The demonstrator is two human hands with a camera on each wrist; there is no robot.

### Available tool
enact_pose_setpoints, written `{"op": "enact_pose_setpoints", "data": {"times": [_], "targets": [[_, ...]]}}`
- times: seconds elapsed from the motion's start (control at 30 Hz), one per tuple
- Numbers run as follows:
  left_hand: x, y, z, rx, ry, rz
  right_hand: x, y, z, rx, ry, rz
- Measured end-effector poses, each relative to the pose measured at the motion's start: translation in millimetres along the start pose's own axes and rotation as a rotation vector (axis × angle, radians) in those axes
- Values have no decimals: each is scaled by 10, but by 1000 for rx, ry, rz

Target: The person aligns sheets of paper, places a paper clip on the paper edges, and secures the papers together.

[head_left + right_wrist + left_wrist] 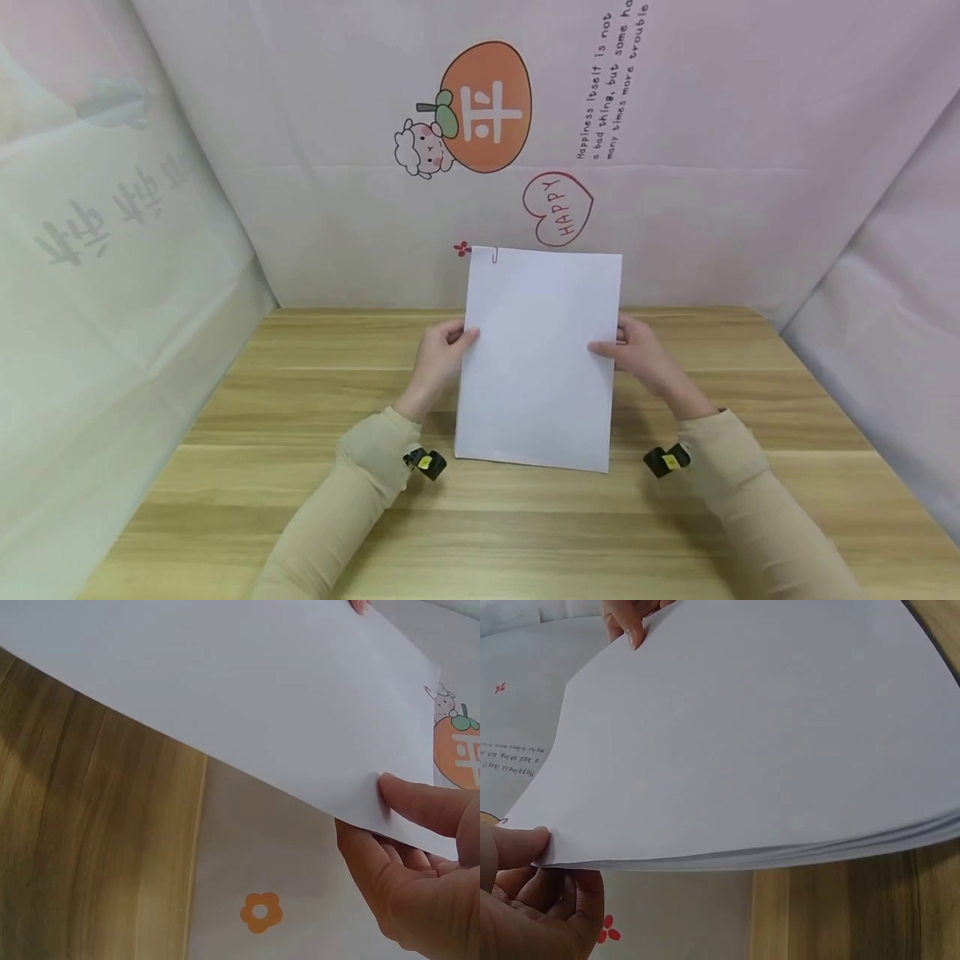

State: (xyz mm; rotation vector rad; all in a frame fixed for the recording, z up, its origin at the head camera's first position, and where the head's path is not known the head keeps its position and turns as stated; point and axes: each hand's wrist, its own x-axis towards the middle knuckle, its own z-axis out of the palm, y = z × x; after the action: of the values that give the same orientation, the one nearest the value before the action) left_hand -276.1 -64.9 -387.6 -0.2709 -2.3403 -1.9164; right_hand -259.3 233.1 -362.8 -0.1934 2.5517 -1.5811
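Note:
A stack of white paper sheets point(542, 367) is held up over the table, its blank face toward the head camera. Near its top left corner sits a paper clip point(495, 255). My left hand point(442, 354) pinches the left edge, thumb on the front and curled fingers behind. On the opposite edge my right hand point(637, 350) grips the sheets the same way. The left wrist view shows several layers along the edge of the paper point(742, 750), by the left thumb point(525, 846). In the right wrist view the right thumb point(424, 802) presses on the front sheet.
Beneath is a wood-grain table point(525, 533). Behind it hangs a pale printed cloth point(337, 225) with an orange fruit picture point(491, 150) and a red heart point(558, 208). More cloth closes off the left and right sides. Each wrist carries a small black camera point(426, 462).

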Motion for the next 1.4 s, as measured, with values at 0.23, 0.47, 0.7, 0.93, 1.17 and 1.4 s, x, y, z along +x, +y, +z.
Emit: {"op": "enact_pose_setpoints", "data": {"times": [0.23, 0.47, 0.7, 0.93, 1.17, 1.4], "targets": [[80, -62, -2, -6, -36, -42, 79, 64, -5, 19, -15, 0], [148, -123, 12, 1, -57, -93, 162, 111, -5, 1, -10, 16], [178, -150, 25, 13, -71, -102, 213, 135, -5, 4, -23, 44], [221, -214, 27, 25, -89, -125, 281, 174, -6, -4, -51, 86], [257, -270, 26, 84, -97, -151, 340, 222, -12, -15, -100, 102], [296, -350, 23, 156, -99, -145, 387, 269, -3, -15, -130, 103]]}}
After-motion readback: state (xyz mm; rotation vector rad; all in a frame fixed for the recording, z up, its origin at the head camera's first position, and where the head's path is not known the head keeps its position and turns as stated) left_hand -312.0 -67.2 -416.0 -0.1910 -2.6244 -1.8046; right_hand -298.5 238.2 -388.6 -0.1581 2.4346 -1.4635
